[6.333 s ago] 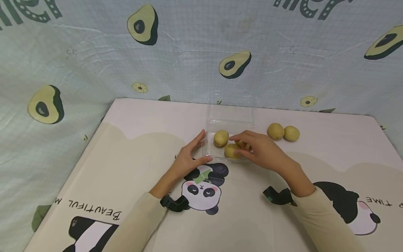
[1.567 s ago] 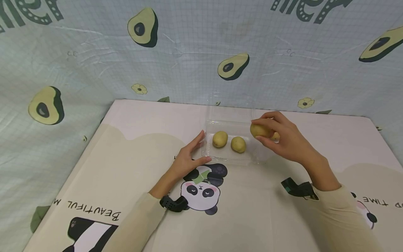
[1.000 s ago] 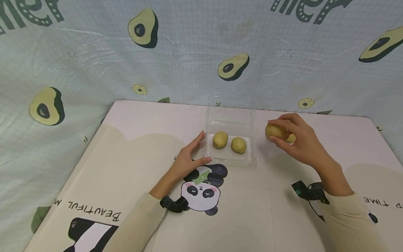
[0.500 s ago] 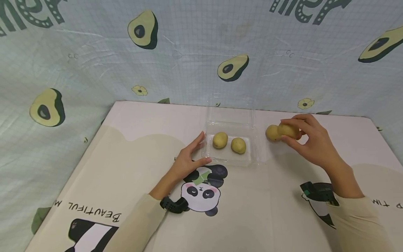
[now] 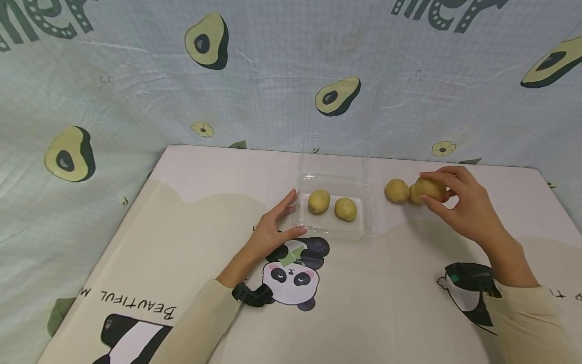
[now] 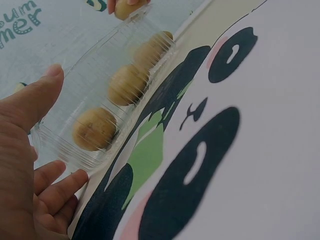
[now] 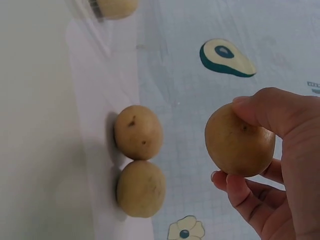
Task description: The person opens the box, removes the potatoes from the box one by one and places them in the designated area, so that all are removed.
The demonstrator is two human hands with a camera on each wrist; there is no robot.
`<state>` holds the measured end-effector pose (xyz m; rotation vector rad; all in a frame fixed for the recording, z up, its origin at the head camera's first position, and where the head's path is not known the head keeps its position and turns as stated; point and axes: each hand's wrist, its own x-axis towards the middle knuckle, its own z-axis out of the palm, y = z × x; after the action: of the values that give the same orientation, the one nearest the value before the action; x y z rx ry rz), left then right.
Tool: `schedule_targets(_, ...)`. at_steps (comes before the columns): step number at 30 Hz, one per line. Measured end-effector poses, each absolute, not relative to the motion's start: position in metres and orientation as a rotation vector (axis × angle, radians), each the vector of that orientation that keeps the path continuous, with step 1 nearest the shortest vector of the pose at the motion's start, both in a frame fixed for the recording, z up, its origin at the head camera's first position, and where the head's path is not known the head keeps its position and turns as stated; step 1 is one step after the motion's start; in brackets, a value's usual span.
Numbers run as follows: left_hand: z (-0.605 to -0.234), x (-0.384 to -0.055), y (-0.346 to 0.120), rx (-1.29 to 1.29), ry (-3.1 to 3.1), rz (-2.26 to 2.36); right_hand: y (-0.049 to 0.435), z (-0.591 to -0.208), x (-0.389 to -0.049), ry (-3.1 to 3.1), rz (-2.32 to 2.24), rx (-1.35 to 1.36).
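Note:
My right hand point(image 5: 461, 202) pinches a potato point(image 5: 429, 189) between thumb and fingers, above the table at the right. Below and left of it, two more potatoes lie side by side: one potato point(image 5: 397, 191) shows whole, and the other potato point(image 5: 413, 194) is partly covered by the held one. In the right wrist view the held potato point(image 7: 240, 142) is apart from that pair. My left hand point(image 5: 272, 228) rests against the left side of a clear plastic clamshell box point(image 5: 334, 233), thumb and fingers spread. Inside it sit two potatoes, a left potato point(image 5: 319, 201) and a right potato point(image 5: 345, 209).
The box's clear lid point(image 5: 334, 164) stands raised at the back, near the wall cloth point(image 5: 263, 96) with avocado prints. A panda-printed cover point(image 5: 345, 298) lies over the table. Both wrists wear black straps.
My right hand has carried a potato rightward out of the box, past the first loose potato and over the second. Earlier it reached among potatoes in the box. The left hand has stayed put.

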<state>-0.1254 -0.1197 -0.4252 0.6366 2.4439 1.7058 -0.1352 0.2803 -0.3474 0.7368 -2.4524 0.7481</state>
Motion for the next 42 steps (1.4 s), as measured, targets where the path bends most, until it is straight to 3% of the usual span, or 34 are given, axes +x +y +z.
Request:
schedule_targets(11, -0.422, -0.126, -0.118, 0.603, 2.441, 1.697, 0.293, -0.354, -0.136, -2.467, 0.736, 0.674)
schedule_targets(20, -0.385, -0.109, -0.115, 0.602, 2.432, 1.684, 0.301, -0.361, -0.136, -2.497, 0.754, 0.593)
schedule_targets(42, -0.382, -0.108, -0.115, 0.609, 2.428, 1.693, 0.326, -0.37, -0.137, -2.621, 0.766, 0.426)
